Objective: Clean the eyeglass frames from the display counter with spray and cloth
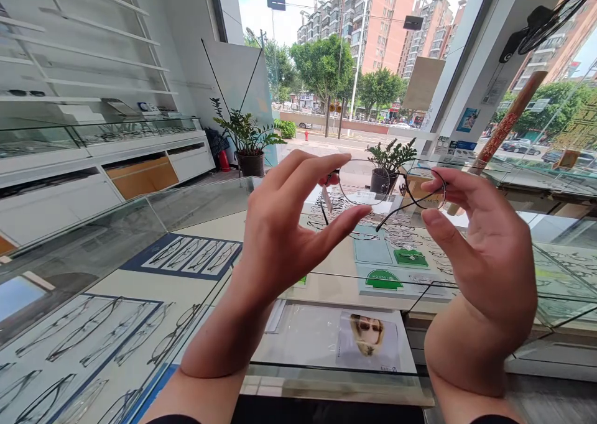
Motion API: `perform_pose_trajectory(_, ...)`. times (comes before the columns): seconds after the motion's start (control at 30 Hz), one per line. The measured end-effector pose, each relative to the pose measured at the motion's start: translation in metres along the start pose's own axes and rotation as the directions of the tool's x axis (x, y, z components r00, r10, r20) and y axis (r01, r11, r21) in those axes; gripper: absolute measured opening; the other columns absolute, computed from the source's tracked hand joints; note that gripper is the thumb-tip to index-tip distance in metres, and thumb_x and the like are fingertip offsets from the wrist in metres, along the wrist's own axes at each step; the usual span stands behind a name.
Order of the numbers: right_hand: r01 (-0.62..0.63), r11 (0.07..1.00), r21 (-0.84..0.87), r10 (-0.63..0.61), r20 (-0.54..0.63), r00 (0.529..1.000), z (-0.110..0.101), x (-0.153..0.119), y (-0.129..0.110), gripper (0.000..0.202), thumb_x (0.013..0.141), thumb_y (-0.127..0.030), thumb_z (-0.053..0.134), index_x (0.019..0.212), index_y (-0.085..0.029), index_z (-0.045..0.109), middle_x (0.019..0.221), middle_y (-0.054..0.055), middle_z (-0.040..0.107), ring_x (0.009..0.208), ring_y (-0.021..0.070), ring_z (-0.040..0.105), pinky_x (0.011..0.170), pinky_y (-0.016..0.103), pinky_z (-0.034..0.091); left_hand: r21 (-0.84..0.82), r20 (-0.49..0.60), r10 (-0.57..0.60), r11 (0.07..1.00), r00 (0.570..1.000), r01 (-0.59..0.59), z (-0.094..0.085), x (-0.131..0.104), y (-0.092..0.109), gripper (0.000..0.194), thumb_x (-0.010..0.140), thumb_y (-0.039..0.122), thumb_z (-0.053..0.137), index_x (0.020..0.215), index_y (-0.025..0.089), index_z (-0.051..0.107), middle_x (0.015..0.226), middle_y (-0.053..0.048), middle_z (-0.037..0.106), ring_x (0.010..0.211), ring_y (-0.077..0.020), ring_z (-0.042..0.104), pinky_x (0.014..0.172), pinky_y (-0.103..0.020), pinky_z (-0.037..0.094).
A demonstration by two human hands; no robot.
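Observation:
A pair of round, thin-rimmed eyeglasses (364, 184) is held up in front of me, above the glass counter. My left hand (284, 231) grips the left end near the hinge, its index finger along the top of the rim and its thumb below the lens. On the other side, the fingers and thumb of my right hand (489, 250) pinch the right rim. The dark temple arms extend below the lenses. A small white tag (327, 198) hangs by the left hinge.
Under the glass counter (196, 209) lie many eyeglass frames, some on a blue-edged tray (133, 263). A picture card (368, 337) and a green box (410, 257) are there too. Potted plants (249, 163) stand by the window; a wall fan (536, 29) hangs at right.

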State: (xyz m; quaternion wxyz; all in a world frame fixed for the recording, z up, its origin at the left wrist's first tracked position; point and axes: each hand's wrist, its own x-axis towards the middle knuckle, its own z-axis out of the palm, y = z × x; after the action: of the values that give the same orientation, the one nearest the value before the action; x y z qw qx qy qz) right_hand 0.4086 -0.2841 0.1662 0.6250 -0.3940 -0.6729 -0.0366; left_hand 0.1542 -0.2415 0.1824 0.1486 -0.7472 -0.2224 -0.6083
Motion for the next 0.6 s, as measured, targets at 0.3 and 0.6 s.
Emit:
perform_pose_trajectory(0.3, 0.031, 0.999, -0.045, -0.033, -0.053, 0.998, 0.006, 0.0, -0.007, 0.044, 0.099, -0.044, 0.082, 0.142, -0.039, 0.073, 0.129, 0.006, 0.079, 0.125, 0.0339, 0.073, 0.12, 0.061, 0.055, -0.004, 0.073, -0.019, 1.0, 0.997, 0.019, -0.002, 0.0, -0.01, 0.043, 0.103, 0.052, 0.079, 0.14, 0.031, 0.073, 0.113, -0.006, 0.077, 0.104, -0.0247, 0.074, 0.095, -0.042, 0.065)
perform_pose_trajectory(0.6, 0.055, 0.996, -0.074, -0.06, -0.068, 0.996, 0.005, -0.001, -0.015, 0.041, 0.096, -0.041, 0.088, 0.136, -0.039, 0.077, 0.125, 0.006, 0.078, 0.121, 0.0335, 0.073, 0.119, 0.064, 0.055, -0.031, 0.121, -0.004, 1.0, 0.993, 0.008, -0.011, 0.001, -0.016, 0.047, 0.099, 0.061, 0.08, 0.138, 0.035, 0.075, 0.11, -0.004, 0.081, 0.101, -0.0249, 0.078, 0.092, -0.042, 0.066)
